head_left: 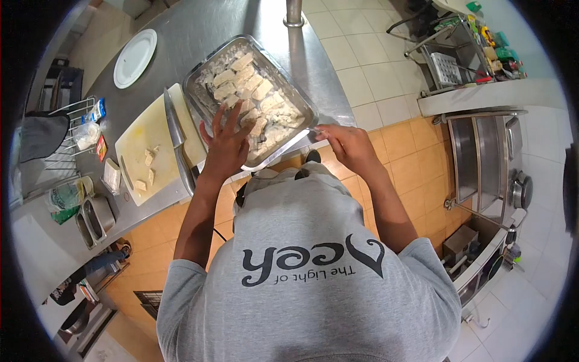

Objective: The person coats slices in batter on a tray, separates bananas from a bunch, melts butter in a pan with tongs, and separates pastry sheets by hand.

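Note:
A rectangular metal tray holds several pale oblong pieces that look like floured tempeh, in rows over a crumbly whitish layer. My left hand reaches over the tray's near left side, fingers spread, fingertips at the pieces. Whether a piece sits under them is hidden. At the tray's right corner, my right hand pinches the rim between thumb and fingers. To the left lies a yellowish cutting board with a few small scraps. A large knife rests lengthwise on the board.
A white oval plate stands at the back left of the steel table. A metal post rises behind the tray. Left of the board are a wrapped block, a wire rack and metal containers.

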The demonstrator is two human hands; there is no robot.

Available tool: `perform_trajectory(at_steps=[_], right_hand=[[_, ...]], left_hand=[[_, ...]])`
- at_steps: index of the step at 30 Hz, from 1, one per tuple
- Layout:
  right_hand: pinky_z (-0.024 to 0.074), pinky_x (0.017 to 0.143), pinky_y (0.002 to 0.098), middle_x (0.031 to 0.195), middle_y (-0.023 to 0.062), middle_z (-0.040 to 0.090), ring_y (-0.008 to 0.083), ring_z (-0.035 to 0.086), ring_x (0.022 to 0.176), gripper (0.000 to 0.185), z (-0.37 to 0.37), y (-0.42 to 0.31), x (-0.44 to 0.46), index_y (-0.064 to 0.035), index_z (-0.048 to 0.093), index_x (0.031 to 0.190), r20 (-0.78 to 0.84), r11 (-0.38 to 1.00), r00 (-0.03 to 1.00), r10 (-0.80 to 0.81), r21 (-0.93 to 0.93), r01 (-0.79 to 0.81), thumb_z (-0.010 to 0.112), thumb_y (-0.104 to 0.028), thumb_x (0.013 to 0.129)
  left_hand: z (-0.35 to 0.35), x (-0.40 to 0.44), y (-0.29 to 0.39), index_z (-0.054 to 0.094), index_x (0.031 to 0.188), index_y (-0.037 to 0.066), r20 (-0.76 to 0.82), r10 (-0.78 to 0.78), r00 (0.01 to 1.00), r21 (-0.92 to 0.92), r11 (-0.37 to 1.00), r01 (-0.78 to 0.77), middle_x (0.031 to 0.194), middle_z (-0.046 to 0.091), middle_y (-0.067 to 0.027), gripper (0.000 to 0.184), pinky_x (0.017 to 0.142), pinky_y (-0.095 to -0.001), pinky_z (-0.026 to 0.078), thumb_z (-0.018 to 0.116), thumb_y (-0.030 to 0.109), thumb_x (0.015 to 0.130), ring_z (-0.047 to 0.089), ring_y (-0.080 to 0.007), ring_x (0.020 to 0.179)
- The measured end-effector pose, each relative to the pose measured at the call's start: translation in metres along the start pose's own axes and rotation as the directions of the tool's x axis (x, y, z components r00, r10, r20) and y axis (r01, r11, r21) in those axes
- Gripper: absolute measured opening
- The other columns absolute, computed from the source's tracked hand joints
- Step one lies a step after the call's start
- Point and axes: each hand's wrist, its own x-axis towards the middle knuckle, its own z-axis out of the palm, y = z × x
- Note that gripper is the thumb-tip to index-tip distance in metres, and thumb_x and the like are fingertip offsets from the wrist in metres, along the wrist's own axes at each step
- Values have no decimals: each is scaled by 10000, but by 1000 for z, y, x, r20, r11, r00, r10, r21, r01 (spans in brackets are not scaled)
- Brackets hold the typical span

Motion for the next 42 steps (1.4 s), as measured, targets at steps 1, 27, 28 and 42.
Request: perform_trajectory(at_steps=[1,27,28,42], right_hand=[[501,626,361,827,82,667,288,635,723,228,-2,0,1,-87,622,1038,-37,1000,999,16,-1,-16,536,-46,831],[465,518,268,756,70,684,131,565,515,231,4,5,51,2,631,976,199,906,942,271,278,-319,457,-126,896],[469,525,281,777,76,684,154,575,528,212,10,3,50,-13,633,983,135,930,967,217,271,-247,473,-109,882],[432,529,345,805,79,660,253,579,588,325,56,-5,21,-110,630,1023,-124,931,942,-310,-240,275,600,18,725]], left_hand=[[-3,-1,1,648,1064,189,2,-1,1000,-25,1000,1,1445,285,-30,346,997,-645,62,590,99,736,192,-331,1333],[20,-13,-12,652,979,138,-352,-331,876,-285,929,236,1292,475,-26,258,1004,-481,225,647,83,727,355,-308,1223],[24,-14,-18,653,979,137,-374,-367,852,-377,899,221,1274,485,-28,274,1001,-466,218,637,68,714,355,-306,1217],[12,-31,-11,672,952,164,-348,-357,867,-165,934,318,1278,475,-11,249,988,-490,210,663,117,707,329,-309,1236]])
